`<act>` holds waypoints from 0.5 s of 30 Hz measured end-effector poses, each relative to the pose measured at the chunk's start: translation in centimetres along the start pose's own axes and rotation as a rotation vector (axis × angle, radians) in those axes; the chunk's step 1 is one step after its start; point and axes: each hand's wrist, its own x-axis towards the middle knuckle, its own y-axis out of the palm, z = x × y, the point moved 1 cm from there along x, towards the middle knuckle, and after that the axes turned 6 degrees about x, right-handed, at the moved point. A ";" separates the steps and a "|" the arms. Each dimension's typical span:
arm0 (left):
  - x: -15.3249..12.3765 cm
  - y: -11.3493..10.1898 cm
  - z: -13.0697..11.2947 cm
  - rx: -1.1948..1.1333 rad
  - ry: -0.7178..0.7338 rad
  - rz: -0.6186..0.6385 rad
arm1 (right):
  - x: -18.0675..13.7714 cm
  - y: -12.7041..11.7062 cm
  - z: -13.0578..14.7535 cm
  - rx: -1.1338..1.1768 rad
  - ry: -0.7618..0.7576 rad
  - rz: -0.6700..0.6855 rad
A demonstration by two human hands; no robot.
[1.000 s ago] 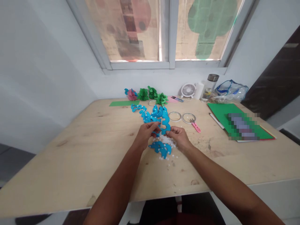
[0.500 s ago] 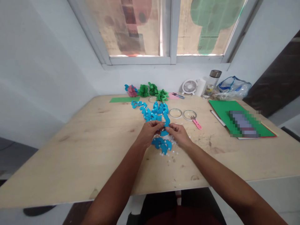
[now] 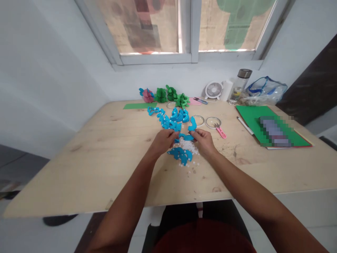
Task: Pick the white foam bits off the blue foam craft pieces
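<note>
My left hand (image 3: 163, 140) is closed in a pinch on blue curved paper pieces (image 3: 183, 136) held just above the wooden table (image 3: 79, 158). My right hand (image 3: 204, 140) pinches a separate blue curved paper piece (image 3: 192, 124) that sticks up from its fingers. Beneath the hands lie a small stack of blue pieces (image 3: 180, 154) and a scatter of white bits (image 3: 189, 146). Farther back, a spread of more blue cut-outs (image 3: 170, 118) covers the table.
Green paper flowers (image 3: 171, 96) and a pink one (image 3: 147, 95) line the back edge. Two clear rings (image 3: 198, 120), pink scissors (image 3: 219, 130), a small fan (image 3: 213, 90), a bottle (image 3: 238, 86), a plastic bag (image 3: 263, 92) and green sheets (image 3: 252, 117) lie to the right.
My hands have drawn apart; the right hand has pulled one blue piece away to the right and lifted it. The view has tilted down slightly.
</note>
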 end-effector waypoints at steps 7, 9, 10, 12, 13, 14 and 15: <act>0.1 1.4 2.2 0.288 0.171 0.145 | 0.0 0.0 0.1 0.026 -0.035 0.023; 0.3 1.4 2.2 0.287 0.154 0.158 | 0.0 0.1 0.0 0.033 -0.021 0.026; 0.3 1.3 2.0 0.274 0.151 0.165 | 0.0 0.1 0.0 0.041 -0.008 0.025; 0.3 0.5 1.7 0.222 0.152 0.183 | 0.0 0.2 0.1 0.066 0.024 0.029; 0.2 0.0 1.5 0.189 0.157 0.188 | -0.1 0.2 0.1 0.083 0.039 0.035; 0.1 -0.6 1.3 0.155 0.167 0.191 | -0.1 0.3 0.2 0.103 0.049 0.046; 0.0 -1.1 1.1 0.124 0.183 0.197 | -0.1 0.3 0.2 0.121 0.053 0.058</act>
